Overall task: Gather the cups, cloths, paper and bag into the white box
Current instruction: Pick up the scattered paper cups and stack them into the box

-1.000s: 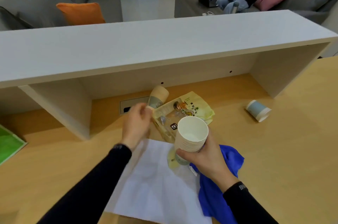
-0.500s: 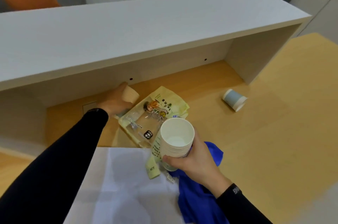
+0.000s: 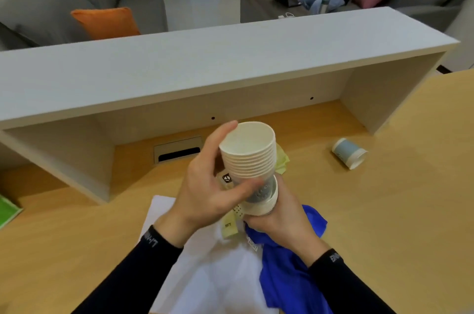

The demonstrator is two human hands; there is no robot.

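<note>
A stack of white paper cups [image 3: 250,159] is held above the desk between both hands. My left hand [image 3: 205,190] wraps the stack's side, thumb across its lower part. My right hand [image 3: 279,221] grips the bottom of the stack from below. Under the hands lie a white sheet of paper [image 3: 205,275], a blue cloth [image 3: 289,267] and a yellowish printed bag [image 3: 282,159], mostly hidden by the cups. One pale blue cup [image 3: 348,152] lies on its side on the desk at the right. No white box is in view.
A long white shelf [image 3: 205,65] spans the wooden desk [image 3: 384,211] just behind the hands. A socket slot [image 3: 178,150] sits under it. A green item [image 3: 7,212] shows at the left edge. People sit on sofas beyond the shelf.
My left hand brought the brown cup from under the shelf to the stack. Both hands now hold the stack, raised higher above the bag.
</note>
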